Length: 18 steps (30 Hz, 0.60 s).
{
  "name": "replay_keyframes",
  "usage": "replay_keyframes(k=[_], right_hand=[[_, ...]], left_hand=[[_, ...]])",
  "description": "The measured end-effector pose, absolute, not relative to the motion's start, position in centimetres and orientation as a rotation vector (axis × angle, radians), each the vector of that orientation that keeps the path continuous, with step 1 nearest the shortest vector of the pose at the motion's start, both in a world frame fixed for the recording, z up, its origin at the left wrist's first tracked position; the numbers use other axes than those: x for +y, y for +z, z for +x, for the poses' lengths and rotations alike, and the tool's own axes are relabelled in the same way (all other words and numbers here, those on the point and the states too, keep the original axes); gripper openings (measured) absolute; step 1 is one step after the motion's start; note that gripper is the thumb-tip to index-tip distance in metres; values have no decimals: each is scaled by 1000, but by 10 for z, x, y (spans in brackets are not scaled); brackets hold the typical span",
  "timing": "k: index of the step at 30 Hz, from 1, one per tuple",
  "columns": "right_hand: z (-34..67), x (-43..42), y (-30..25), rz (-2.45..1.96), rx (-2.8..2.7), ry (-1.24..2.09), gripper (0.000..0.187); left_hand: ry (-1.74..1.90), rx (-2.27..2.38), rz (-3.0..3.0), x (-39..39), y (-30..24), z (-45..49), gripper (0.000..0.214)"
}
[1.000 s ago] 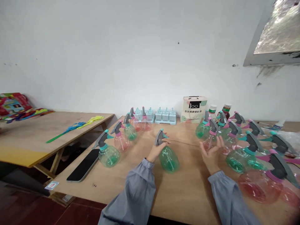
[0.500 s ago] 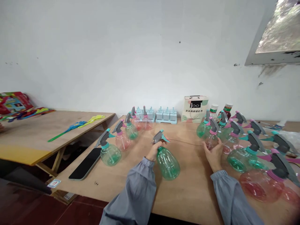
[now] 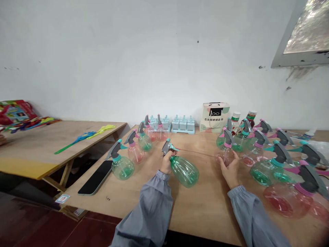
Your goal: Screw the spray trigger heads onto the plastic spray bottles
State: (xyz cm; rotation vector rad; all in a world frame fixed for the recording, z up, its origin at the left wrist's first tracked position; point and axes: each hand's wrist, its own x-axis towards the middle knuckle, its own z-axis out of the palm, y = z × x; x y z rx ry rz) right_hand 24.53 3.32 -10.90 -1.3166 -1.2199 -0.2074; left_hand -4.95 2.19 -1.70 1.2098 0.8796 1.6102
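Note:
My left hand [image 3: 167, 163] is closed around the neck of a green spray bottle [image 3: 185, 172], tilted with its base toward the right and its grey and teal trigger head to the upper left. On the right, my right hand [image 3: 230, 169] has its fingers around a pink spray bottle [image 3: 224, 155] with a grey and pink head. Several more green and pink spray bottles crowd the right side, among them a green one [image 3: 264, 169] and a large pink one [image 3: 288, 200]. At the left a green spray bottle [image 3: 122, 168] stands before a pink one [image 3: 135, 153].
A black phone [image 3: 95, 178] lies near the table's left edge. Light-blue popsicle moulds [image 3: 183, 126] and a paper bag [image 3: 214, 118] stand along the wall. Two capped bottles are beside the bag. Another table [image 3: 38, 147] at left bears coloured items and a red box [image 3: 16, 111].
The green spray bottle in my left hand has tilted further, its base swinging up and right. My right hand has shifted the pink spray bottle slightly left, away from the group.

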Motion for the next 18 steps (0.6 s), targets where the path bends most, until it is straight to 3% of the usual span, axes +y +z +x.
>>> replay_keyframes(k=[3, 10, 15, 18], right_hand=[[237, 30, -110, -1286, -1246, -168, 81], [232, 29, -110, -1246, -1272, -124, 80], [234, 30, -111, -1250, -1268, -98, 80], [233, 30, -110, -1243, -1264, -104, 80]], left_hand=[[1572, 802, 1221, 21, -17, -48, 26], [1754, 754, 1177, 22, -20, -48, 14], [1639, 737, 1258, 21, -20, -50, 30], [1711, 771, 1251, 21, -17, -49, 19]])
